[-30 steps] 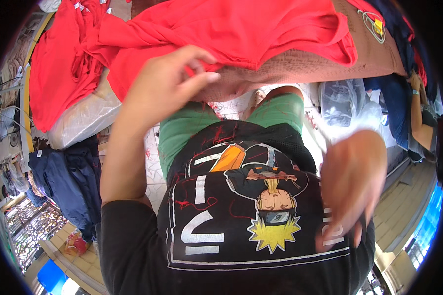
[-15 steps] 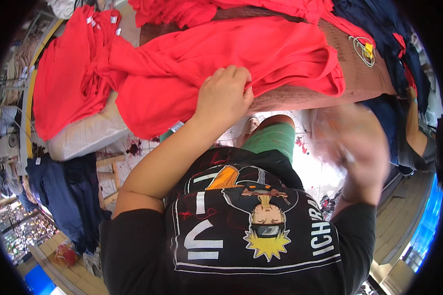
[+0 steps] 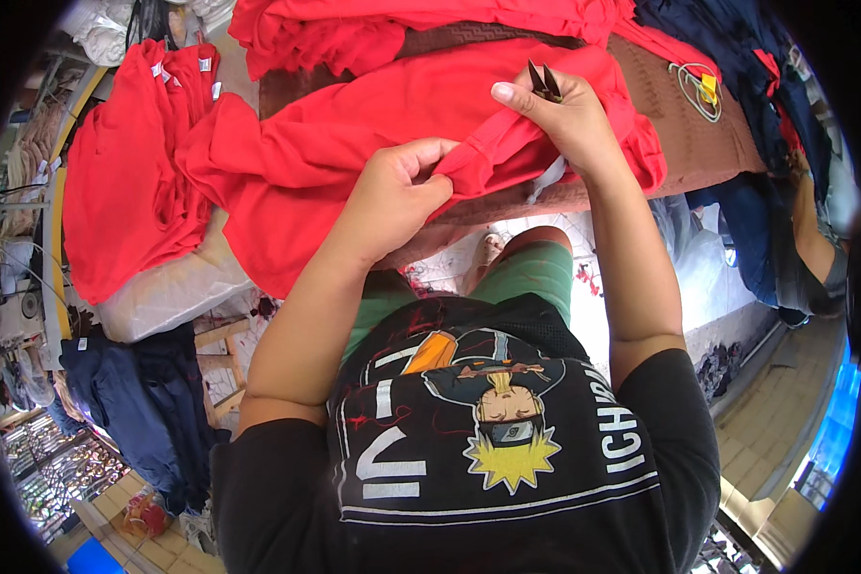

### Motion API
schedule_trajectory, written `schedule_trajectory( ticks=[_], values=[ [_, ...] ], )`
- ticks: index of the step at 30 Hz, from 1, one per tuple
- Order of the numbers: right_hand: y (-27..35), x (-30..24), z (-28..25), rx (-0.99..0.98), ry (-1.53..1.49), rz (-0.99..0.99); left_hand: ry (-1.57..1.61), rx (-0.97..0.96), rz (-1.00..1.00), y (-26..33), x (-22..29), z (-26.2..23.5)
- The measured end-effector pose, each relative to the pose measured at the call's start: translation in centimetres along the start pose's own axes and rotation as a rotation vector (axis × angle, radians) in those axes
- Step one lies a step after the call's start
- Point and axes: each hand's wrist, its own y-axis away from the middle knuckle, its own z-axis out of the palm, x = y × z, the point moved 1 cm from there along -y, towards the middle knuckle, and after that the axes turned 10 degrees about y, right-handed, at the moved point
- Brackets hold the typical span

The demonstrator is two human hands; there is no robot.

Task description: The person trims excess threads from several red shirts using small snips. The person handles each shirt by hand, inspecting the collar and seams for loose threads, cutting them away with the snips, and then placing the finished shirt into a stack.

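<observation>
A: Which labels appear?
B: Small white neck labels (image 3: 175, 69) on the red shirts (image 3: 124, 182) stacked at upper left; a round emblem with a yellow tag (image 3: 703, 89) on the brown surface (image 3: 698, 143) at upper right.
A: Any screens or signs?
B: None discernible.

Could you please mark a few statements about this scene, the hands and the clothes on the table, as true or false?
1. The left hand pinches a fold of the red garment. True.
2. The right hand is empty. False: it holds a small dark tool, probably snips, while also gripping the red cloth.
3. The garment lies on a brown table cover. True.
4. The pile at the person's left is blue. False: those garments are red, resting on a white bundle.
5. Both hands hang clear of the cloth. False: both grip it near its edge.
</observation>
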Motion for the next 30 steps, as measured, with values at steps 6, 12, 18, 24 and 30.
schedule_trajectory(
  ticks=[6, 12, 18, 24, 30],
  values=[
    [0.1, 0.4, 0.6, 0.009, 0.033, 0.005, 0.137, 0.011, 0.007, 0.9, 0.2, 0.8],
    [2.7, -2.1, 0.8, 0.364, 0.438, -0.496, 0.133, 0.105, 0.124, 1.0, -0.3, 1.0],
    [5.7, -2.6, 2.4, 0.253, 0.482, -0.561, -0.071, 0.232, 0.227, 1.0, -0.9, 2.0],
    [5.8, -2.1, 1.5, 0.298, 0.161, -0.469, -0.089, 0.226, 0.268, 1.0, -0.5, 2.3],
    [7.8, -3.8, -0.4, 0.148, 0.372, -0.223, 0.174, 0.157, 0.148, 1.5, 0.2, 1.6]
  ],
)
